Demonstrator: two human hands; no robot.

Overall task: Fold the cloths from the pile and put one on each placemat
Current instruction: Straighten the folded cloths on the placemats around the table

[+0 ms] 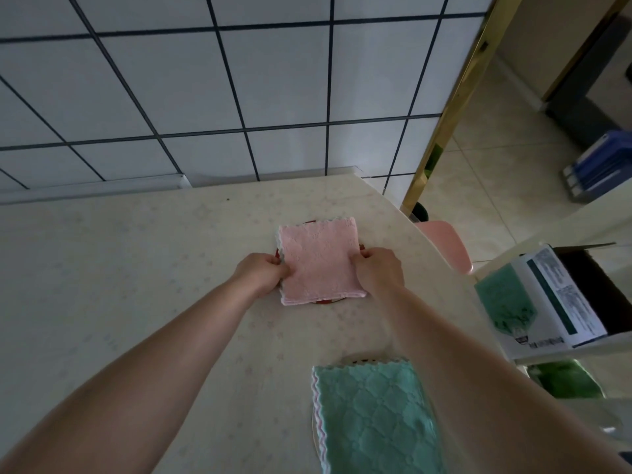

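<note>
At frame centre we pinch the folded pink cloth (319, 260) with left hand (261, 273) and right hand (378, 270), setting it on its placemat (325, 301), while the green cloth (372, 415) at lower right already lies placed.

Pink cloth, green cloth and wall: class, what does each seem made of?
Pink cloth: soft, fluffy textile, likely microfibre; fuzzy nap, scalloped edge.
Green cloth: similar plush textile; embossed diamond pattern.
Wall: probably glazed white tile; dark grout lines, slight sheen.
</note>
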